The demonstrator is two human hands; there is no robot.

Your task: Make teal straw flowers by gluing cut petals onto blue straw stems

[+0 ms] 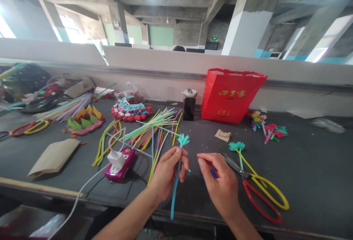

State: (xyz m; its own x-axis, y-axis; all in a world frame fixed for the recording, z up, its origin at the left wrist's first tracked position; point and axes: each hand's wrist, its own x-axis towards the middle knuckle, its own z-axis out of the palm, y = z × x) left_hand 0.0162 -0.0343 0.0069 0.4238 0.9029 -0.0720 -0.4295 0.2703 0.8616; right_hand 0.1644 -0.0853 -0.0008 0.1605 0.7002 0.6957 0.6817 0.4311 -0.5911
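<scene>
My left hand (173,168) pinches the stem of a small turquoise flower (183,140) between thumb and forefinger. The stem, a blue pipe cleaner (174,196), hangs below the palm toward the table edge. My right hand (220,181) is just to the right, apart from the flower, its thumb and forefinger tips nearly together; whatever may be between them is too small to see. A blue and red object (212,173) lies partly hidden behind that hand. Beside it rest scissors with yellow and red handles (261,192) and another turquoise flower (236,146) on a stem.
Many coloured pipe cleaners (149,131) are heaped mid-table. A purple power strip (124,166) with a white plug and cable stands at left, near a brown paper packet (55,155). A red bag (231,96), a phone (189,108) and finished flowers (271,131) are behind.
</scene>
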